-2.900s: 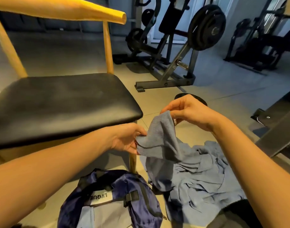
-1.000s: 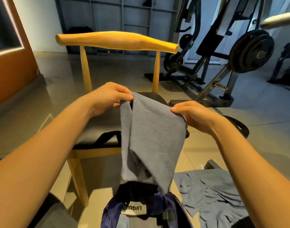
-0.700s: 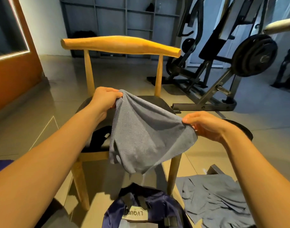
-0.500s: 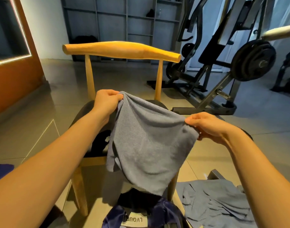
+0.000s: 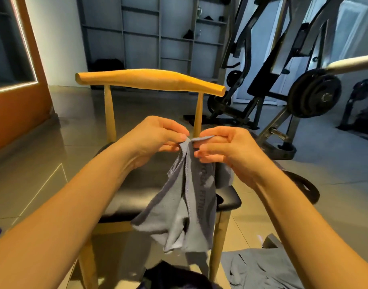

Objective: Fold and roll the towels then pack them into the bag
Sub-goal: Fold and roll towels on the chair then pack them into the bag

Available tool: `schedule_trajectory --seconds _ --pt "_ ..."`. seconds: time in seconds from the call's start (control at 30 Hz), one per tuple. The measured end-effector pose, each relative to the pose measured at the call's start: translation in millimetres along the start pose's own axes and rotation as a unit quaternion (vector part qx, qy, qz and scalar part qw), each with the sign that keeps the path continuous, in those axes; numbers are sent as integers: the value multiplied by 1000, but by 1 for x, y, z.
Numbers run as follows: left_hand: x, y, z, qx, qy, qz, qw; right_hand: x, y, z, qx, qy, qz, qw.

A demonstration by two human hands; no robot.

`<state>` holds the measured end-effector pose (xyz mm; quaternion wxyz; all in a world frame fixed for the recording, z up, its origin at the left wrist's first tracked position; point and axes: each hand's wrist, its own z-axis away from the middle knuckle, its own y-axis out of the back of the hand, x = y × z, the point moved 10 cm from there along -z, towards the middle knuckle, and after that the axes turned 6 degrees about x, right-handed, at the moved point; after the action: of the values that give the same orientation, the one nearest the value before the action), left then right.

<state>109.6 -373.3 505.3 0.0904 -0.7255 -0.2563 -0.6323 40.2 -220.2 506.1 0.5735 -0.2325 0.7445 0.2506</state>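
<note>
Now, the grey towel (image 5: 187, 207) hangs in the air before the chair (image 5: 149, 82), its top corners meeting between your hands. It is soft, light and limp, so I judge it will sag and twist wherever you let go; hold it by the stitched hem at the corners. Your left hand (image 5: 156, 136) pinches one corner and your right hand (image 5: 224, 151) pinches the other. Below, the dark bag (image 5: 168, 276) sits on the floor (image 5: 43, 163), with more towels (image 5: 262, 270) heaped beside it.
</note>
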Motion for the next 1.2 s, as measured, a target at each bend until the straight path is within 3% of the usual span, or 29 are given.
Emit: schedule_trajectory --seconds 0.2,0.57,0.77,1.2 --pt "13 -17 6 -66 -52 -75 994 0 -8 -2 -6 44 128 991" --pt "20 -21 13 -105 -83 -150 980 0 -20 -1 -97 35 182 978" --pt "23 -32 18 -124 -123 -242 954 -7 -11 -10 -1 124 246 961" --pt "28 -21 20 -51 -111 -123 985 -3 -11 -11 -66 151 196 967"
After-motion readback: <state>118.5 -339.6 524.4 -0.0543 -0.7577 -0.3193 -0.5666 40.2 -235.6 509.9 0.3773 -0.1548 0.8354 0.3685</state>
